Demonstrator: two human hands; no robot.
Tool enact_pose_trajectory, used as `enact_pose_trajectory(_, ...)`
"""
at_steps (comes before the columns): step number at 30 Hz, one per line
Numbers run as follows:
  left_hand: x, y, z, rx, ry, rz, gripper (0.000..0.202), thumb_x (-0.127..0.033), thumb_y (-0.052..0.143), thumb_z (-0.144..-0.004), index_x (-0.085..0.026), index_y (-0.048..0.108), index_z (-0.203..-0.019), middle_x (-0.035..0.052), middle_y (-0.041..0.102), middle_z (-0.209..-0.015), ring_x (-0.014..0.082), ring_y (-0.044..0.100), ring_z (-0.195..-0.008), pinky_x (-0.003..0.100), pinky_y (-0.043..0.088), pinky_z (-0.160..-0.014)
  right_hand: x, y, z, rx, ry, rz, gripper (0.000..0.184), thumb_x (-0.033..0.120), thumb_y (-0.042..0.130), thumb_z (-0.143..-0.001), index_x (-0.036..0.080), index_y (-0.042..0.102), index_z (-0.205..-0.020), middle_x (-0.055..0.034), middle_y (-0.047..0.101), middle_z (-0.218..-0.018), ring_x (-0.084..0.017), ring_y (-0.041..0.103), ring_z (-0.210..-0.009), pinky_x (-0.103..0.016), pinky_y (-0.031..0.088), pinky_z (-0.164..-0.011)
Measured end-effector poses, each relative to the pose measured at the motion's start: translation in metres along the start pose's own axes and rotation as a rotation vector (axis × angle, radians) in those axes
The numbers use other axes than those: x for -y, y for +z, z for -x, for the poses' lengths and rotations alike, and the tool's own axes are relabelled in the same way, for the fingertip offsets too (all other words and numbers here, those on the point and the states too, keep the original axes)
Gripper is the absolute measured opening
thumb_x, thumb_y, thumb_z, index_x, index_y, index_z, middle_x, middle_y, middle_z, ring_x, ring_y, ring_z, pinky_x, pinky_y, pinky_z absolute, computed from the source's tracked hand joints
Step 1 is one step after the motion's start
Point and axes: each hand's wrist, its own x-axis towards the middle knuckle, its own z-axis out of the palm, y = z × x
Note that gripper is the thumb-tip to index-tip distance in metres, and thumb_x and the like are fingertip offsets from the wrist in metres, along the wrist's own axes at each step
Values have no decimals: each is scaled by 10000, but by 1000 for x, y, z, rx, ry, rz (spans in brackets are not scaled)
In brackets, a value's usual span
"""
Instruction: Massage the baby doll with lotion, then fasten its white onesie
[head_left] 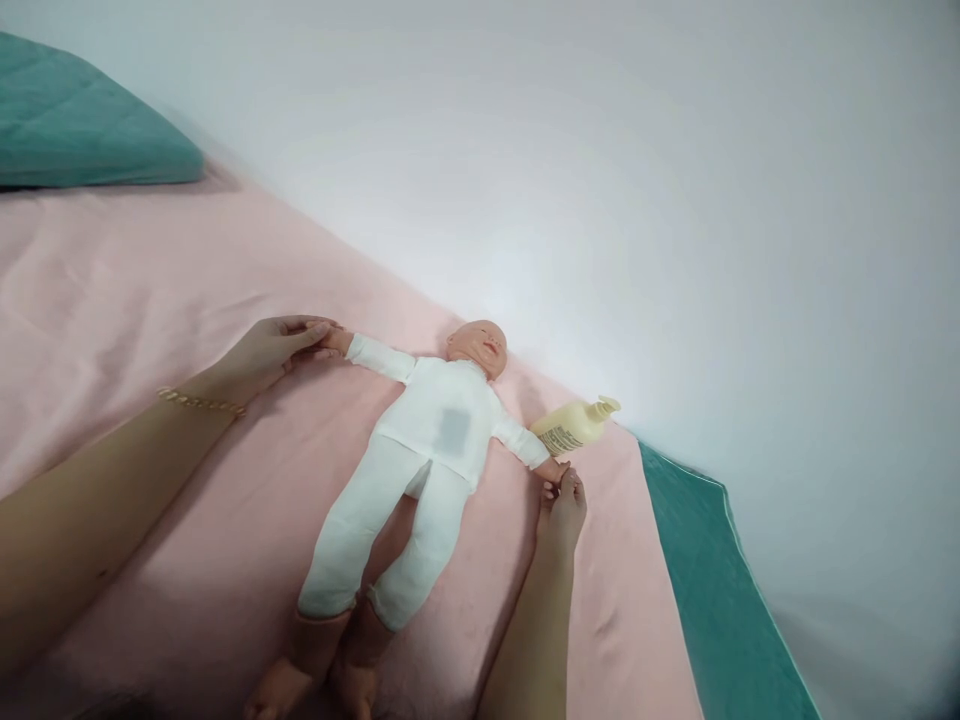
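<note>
Closest, two bare forearms reach in: the left one slants up from the left edge, with a beaded bracelet (pixel 201 402) round its wrist, while the right one rises more steeply from the bottom edge. Also at this near end are the bare feet (pixel 277 688) of a doll (pixel 420 410), which lies on its back on a pink sheet (pixel 615 610) between the two arms.

Farther along, the right hand (pixel 562 505) has its fingers bent and fingertips pinched on the doll's hand on that side. The left hand (pixel 274 350) reaches a little farther, wrist nearly straight, thumb and fingers closed round the doll's other hand. The hands are well apart, with the doll's sleeved arms spread between them.

The doll's long axis runs away from the person, leaning rightward, feet near and head far. Its legs are slightly parted, and its face is turned to the right. It wears a white top and trousers, with a grey patch (pixel 452 432) on the chest.

Just beyond the doll's right-hand sleeve is a pale yellow pump bottle (pixel 574 425), its nozzle end tipped rightward. Green fabric (pixel 709 570) borders the sheet on the right; a green padded piece (pixel 82 125) lies at the far left. Behind stands a pale wall (pixel 600 150).
</note>
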Motion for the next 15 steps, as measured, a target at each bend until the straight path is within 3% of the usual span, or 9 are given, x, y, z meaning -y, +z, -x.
enact_pose_trajectory(7, 10, -7, -13, 34, 39, 132, 414, -181, 768, -805, -152, 679, -1208, 111, 699, -1198, 160, 691, -990, 205, 587, -858, 4, -2, -2, 37, -19, -42, 101, 281, 567, -855, 208, 631, -826, -14, 638, -717, -146, 647, -633, -207, 480, -444)
enact_pose_trajectory(15, 5, -1, -7, 26, 74, 59, 519, -218, 863, -682, -140, 687, -1164, 122, 731, -1107, 198, 711, -937, 251, 612, -808, 7, -2, 6, 39, -13, -53, 103, 312, 618, -839, 213, 628, -812, -24, 639, -709, -160, 655, -636, -204, 464, -419)
